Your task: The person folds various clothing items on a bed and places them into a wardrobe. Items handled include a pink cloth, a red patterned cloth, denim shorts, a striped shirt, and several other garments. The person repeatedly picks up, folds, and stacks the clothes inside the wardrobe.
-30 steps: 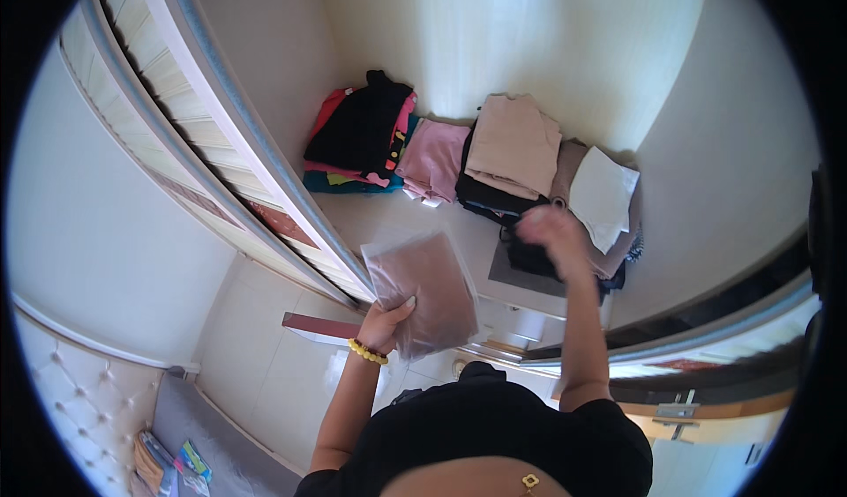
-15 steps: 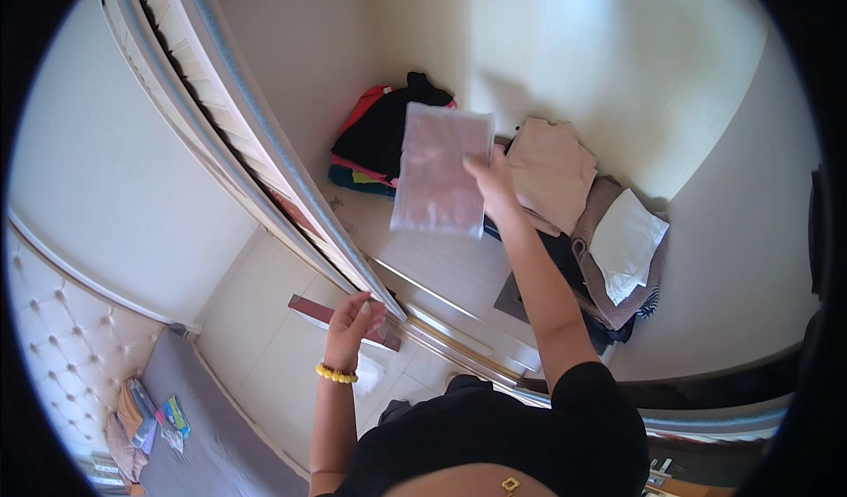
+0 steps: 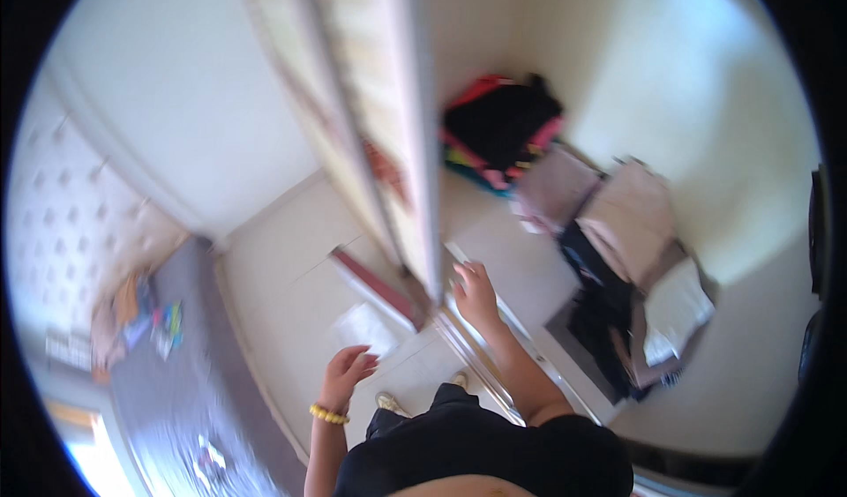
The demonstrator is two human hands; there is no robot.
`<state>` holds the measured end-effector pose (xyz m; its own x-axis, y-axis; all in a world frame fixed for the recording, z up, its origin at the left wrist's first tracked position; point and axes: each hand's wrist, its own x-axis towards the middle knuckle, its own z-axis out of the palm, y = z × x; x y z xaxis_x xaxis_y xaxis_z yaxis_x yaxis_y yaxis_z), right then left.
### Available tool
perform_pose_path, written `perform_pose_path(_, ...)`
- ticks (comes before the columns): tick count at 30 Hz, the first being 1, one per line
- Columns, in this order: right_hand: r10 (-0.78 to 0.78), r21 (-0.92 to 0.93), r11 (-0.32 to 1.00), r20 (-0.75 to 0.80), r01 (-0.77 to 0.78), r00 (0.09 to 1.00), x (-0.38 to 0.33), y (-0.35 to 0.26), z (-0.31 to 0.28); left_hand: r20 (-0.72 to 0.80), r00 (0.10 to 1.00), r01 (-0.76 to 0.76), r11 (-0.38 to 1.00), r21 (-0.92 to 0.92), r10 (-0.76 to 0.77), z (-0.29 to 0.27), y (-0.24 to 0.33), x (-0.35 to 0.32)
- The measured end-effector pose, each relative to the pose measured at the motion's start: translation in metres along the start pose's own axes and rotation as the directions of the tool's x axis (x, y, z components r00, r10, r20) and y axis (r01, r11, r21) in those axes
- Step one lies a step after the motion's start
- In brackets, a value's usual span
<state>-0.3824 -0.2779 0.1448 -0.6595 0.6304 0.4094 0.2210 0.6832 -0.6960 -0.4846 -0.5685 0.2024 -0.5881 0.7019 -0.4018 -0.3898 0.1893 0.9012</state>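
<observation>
My right hand (image 3: 475, 292) is empty, with its fingers loosely bent and apart, beside the edge of the sliding wardrobe door (image 3: 415, 171). Lower and to the left, my left hand (image 3: 347, 377) hangs over the floor with nothing in it, fingers spread and a yellow bead bracelet (image 3: 329, 415) at the wrist. In the wardrobe, a flat pinkish clear-plastic package (image 3: 558, 188) lies between a pile of black and bright-coloured clothes (image 3: 503, 127) and folded beige clothes (image 3: 628, 219). A white packet (image 3: 678, 310) rests on more folded dark and brown clothes.
At the left stands a bed with a grey cover (image 3: 198, 365) and a tufted headboard (image 3: 88, 197); folded items (image 3: 132, 316) lie on it. A long dark-red box (image 3: 375, 287) and a white plastic bag (image 3: 363, 328) are on the tiled floor. Metal door tracks (image 3: 476, 356) run along the wardrobe's front.
My right hand has let go of the pinkish package, which now lies among the clothes, and has drawn back to the door edge. My left hand has lowered. The view has turned left.
</observation>
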Motion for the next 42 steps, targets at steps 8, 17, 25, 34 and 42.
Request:
perform_pose_path(8,0.012,0.230,0.923,0.782,-0.308,0.623,-0.122,-0.116,0.142,-0.073,0.990,-0.116,0.988,0.098,0.124,-0.132,-0.053,-0.055)
perform_pose_path(17,-0.239,0.258,0.966,0.894,0.000,0.379,-0.144,-0.272,0.314,-0.617,0.773,0.021,0.967,0.255,0.146,-0.310,-0.077,-0.197)
perform_pose_path(25,-0.417,0.413,0.905,0.909,0.102,0.016,-0.163,-0.365,0.450,-0.830,0.555,-0.067,0.997,0.025,0.058,-0.397,-0.136,-0.262)
perform_pose_path(34,-0.327,0.374,0.907,0.915,0.192,-0.238,-0.131,-0.431,0.635,-0.944,0.291,-0.056,0.982,-0.181,-0.157,-0.509,-0.151,-0.249)
perform_pose_path(42,-0.335,0.539,0.735,0.816,0.411,-0.471,-0.083,-0.503,0.824,-0.956,0.141,-0.146,0.950,-0.276,-0.256,-0.589,-0.087,-0.218)
